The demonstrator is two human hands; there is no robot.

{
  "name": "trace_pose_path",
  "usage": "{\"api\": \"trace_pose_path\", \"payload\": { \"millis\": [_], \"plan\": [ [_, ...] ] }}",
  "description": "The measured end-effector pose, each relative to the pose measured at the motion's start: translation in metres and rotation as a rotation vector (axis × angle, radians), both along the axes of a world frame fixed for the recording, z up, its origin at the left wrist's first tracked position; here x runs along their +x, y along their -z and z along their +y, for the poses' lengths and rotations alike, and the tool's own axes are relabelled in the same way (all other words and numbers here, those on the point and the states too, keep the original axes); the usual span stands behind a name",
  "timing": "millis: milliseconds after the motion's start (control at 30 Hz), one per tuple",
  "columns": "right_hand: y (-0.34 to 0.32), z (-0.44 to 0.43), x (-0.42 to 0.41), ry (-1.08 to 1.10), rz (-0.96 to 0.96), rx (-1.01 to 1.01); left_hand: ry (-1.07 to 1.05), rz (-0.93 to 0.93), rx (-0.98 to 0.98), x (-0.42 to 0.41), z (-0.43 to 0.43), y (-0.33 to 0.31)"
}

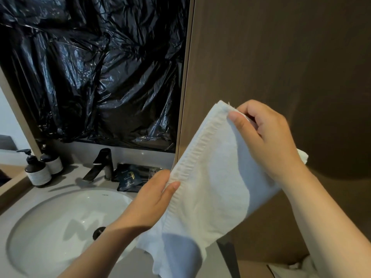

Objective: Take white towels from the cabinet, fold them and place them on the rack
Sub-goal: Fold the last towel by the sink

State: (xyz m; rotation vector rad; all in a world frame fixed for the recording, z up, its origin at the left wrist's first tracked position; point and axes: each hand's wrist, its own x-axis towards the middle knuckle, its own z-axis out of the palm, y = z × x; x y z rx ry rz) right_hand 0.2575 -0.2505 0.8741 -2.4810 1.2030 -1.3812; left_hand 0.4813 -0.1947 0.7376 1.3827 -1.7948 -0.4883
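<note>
A white towel (210,187) hangs in the air over the counter's right side, doubled over, its ribbed hem running up and to the right. My left hand (154,199) pinches the hem's lower end between thumb and fingers. My right hand (267,137) pinches the upper corner, fingers curled over the cloth. The towel's bottom edge droops over the sink's right rim. The brown cabinet door (281,57) stands behind the towel. No rack is in view.
A round white sink (60,227) sits in the grey counter, with a black faucet (100,165) behind it. Two dark pump bottles (38,171) stand at the left. Dark packets (132,177) lie by the faucet. Black plastic sheeting (96,67) covers the mirror.
</note>
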Motion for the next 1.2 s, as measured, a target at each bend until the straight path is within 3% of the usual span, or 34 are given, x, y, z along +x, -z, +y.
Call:
{"api": "trace_pose_path", "payload": {
  "millis": [167,267,433,600,767,1067,1200],
  "plan": [
    [0.011,-0.001,-0.014,0.039,-0.146,0.075,-0.007,-0.093,-0.168,0.017,-0.001,-0.02],
    [0.037,-0.003,-0.023,0.11,-0.25,0.187,0.043,-0.131,-0.139,0.03,-0.002,-0.041],
    [0.131,0.007,-0.052,0.308,-0.328,0.608,0.215,-0.261,0.326,0.025,-0.023,-0.018],
    [0.264,0.048,-0.093,0.575,-0.295,0.907,0.324,-0.472,0.586,-0.036,-0.022,0.11],
    [0.317,0.062,-0.113,0.699,-0.311,0.927,0.199,-0.432,0.492,-0.077,-0.018,0.179],
    [0.334,0.054,-0.117,0.738,-0.165,1.005,0.046,-0.411,0.206,-0.043,0.006,0.186],
    [0.328,0.066,-0.097,0.633,-0.071,0.882,-0.059,-0.403,0.248,-0.011,0.054,0.186]
  ]
}}
